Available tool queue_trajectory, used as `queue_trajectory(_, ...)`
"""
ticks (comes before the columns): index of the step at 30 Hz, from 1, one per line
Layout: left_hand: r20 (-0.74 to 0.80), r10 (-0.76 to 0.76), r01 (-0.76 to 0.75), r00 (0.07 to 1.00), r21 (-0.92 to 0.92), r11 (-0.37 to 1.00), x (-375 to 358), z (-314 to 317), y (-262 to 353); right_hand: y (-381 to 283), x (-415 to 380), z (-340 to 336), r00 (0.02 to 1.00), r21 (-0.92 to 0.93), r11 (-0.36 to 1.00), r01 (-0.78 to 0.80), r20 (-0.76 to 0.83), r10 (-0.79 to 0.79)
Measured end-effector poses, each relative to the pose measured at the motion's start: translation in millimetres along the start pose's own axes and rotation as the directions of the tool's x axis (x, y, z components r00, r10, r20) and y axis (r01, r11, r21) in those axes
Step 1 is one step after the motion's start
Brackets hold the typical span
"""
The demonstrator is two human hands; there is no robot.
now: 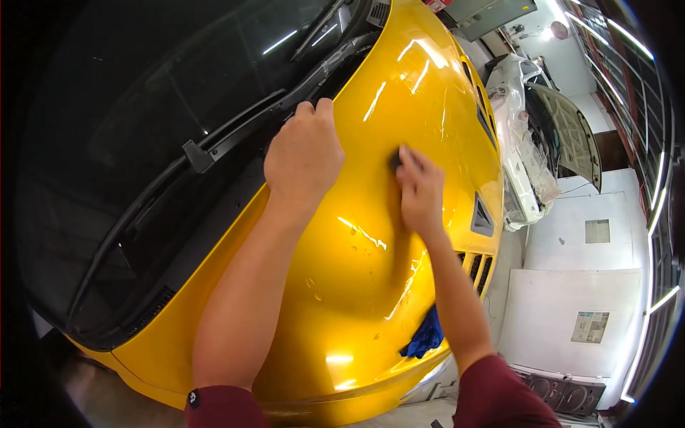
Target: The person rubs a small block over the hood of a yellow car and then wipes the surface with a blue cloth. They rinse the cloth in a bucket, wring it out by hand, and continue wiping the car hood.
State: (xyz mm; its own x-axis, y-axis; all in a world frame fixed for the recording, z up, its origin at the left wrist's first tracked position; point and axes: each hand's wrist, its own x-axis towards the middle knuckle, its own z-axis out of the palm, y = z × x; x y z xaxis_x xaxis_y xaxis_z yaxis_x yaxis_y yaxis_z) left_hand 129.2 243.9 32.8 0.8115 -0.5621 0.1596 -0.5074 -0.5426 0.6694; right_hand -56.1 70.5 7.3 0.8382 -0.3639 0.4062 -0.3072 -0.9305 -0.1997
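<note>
A yellow car hood with glossy reflections and several wet-looking drops spreads beneath my hands. My right hand pinches a small dark block against the middle of the hood; both are a little blurred. At the hood's rear edge, beside the black wiper cowl, my left hand is closed with its knuckles up. Its fingertips are hidden, so what it grips, if anything, does not show. A crumpled blue cloth lies on the hood near its front side edge, partly behind my right forearm.
The dark windshield and a black wiper arm lie to the left. Black vents are set into the hood on the right. Beyond stands a white car with its hood raised, near a white wall.
</note>
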Motion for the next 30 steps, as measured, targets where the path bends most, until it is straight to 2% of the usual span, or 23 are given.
queue_trajectory(2, -0.016, 0.002, -0.002, 1.0, -0.019, 1.0, 0, 0, -1, -38, -48, -28, 0.995, 0.021, 0.998, -0.055, 0.083, 0.053)
queue_trajectory(4, -0.023, 0.019, -0.019, 1.0, -0.02, 1.0, 1, 0, 0, -27, -47, -29, 0.995, 0.024, 0.999, -0.039, 0.096, 0.036)
queue_trajectory(6, -0.027, 0.026, -0.026, 0.999, -0.003, 1.0, -1, 2, 0, 26, 6, 6, 0.998, 0.051, 0.997, 0.061, -0.016, -0.061)
queue_trajectory(8, -0.036, 0.049, -0.048, 0.998, 0.026, 0.999, 0, 3, -1, 49, 77, 27, 1.0, 0.036, 0.999, 0.012, -0.013, -0.012)
queue_trajectory(10, -0.04, 0.062, -0.061, 0.997, 0.032, 0.998, -2, 3, -4, 49, 92, 34, 0.999, 0.042, 0.999, -0.029, 0.033, 0.027)
queue_trajectory(12, -0.047, 0.074, -0.075, 0.996, -0.006, 0.997, -1, 3, -3, 42, 66, 22, 0.997, -0.03, 0.999, -0.042, 0.071, 0.044)
queue_trajectory(14, -0.047, 0.072, -0.073, 0.996, -0.007, 0.997, -1, 3, 0, 2, -7, -7, 0.996, -0.125, 0.992, 0.025, 0.084, -0.015)
queue_trajectory(17, -0.052, 0.051, -0.051, 0.997, 0.005, 0.999, 0, 3, -2, -47, -86, -54, 0.978, -0.169, 0.983, -0.072, 0.184, 0.103)
queue_trajectory(20, -0.046, 0.062, -0.062, 0.997, 0.007, 0.998, -5, 6, -1, -5, -42, -39, 0.989, -0.182, 0.982, -0.052, 0.129, 0.076)
queue_trajectory(24, -0.047, 0.061, -0.059, 0.997, 0.044, 0.997, -3, 3, -1, 40, 64, 15, 0.999, -0.1, 0.994, -0.033, -0.013, 0.032)
queue_trajectory(27, -0.044, 0.055, -0.054, 0.998, 0.015, 0.998, -3, 3, -1, 27, 48, 20, 0.995, -0.043, 0.997, -0.067, -0.083, 0.064)
queue_trajectory(29, -0.053, 0.054, -0.054, 0.997, 0.008, 0.999, -2, 2, -1, -4, -1, 1, 0.999, -0.084, 0.996, -0.039, -0.04, 0.036)
queue_trajectory(30, -0.057, 0.051, -0.051, 0.997, 0.002, 0.999, -3, 2, 0, -17, -25, -10, 0.994, -0.042, 0.993, -0.108, 0.015, 0.109)
